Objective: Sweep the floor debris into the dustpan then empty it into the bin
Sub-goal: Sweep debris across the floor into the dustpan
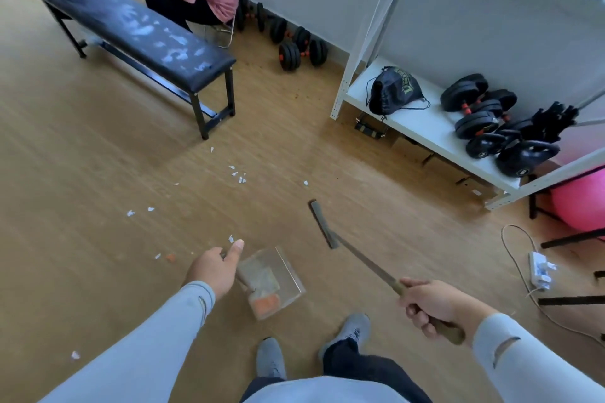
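Sweeping stage: our left hand point(212, 268) grips clear plastic dustpan point(271, 281), right hand point(429, 304) holds dark flat-headed broom point(322, 222); next, pull white paper scraps point(237, 173) w/ broom toward pan.

Counted: one broom point(340, 245), one dustpan point(271, 281), one bench point(131, 33), one white shelf rack point(425, 127), one drawstring bag point(394, 90), one pink ball point(579, 203), roughly a dozen paper scraps point(237, 173) on the floor.

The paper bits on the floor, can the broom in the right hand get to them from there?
Probably yes: the right hand grips the broom, and bare floor lies between it and the paper bits; nothing blocks a sweep.
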Tool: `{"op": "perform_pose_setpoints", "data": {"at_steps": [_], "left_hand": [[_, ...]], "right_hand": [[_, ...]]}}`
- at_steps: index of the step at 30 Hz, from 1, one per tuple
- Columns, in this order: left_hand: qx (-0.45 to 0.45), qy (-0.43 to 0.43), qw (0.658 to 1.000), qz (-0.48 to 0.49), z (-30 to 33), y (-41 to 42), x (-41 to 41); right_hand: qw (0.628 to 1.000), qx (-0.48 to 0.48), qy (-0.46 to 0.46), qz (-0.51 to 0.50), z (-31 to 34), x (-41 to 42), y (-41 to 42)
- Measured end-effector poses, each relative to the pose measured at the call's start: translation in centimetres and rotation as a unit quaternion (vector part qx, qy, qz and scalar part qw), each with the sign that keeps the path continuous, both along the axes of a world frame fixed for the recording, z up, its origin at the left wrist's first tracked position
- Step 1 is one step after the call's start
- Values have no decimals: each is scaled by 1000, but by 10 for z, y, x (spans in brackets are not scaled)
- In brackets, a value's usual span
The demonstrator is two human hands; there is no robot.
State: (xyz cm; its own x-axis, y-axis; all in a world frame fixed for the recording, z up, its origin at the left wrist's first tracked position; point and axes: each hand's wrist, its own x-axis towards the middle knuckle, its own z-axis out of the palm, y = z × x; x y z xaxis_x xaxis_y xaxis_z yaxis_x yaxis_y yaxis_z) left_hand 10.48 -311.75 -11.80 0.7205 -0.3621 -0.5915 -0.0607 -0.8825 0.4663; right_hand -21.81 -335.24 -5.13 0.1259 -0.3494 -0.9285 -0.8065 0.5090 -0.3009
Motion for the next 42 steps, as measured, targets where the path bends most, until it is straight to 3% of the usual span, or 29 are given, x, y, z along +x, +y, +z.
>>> {"op": "perform_pose_setpoints", "data": {"at_steps": [12, 21, 30, 42], "left_hand": [[-60, -14, 997, 56, 14, -87, 28], [-26, -21, 995, 90, 7, -206, 61], [-7, -10, 988, 157, -12, -286, 88], [-1, 7, 987, 161, -71, -354, 126]], "right_hand": [[996, -80, 5, -43, -26, 30, -99], [995, -17, 41, -85, -50, 58, -255], [996, -19, 71, -54, -60, 123, -384], [994, -39, 86, -58, -101, 213, -426]]}}
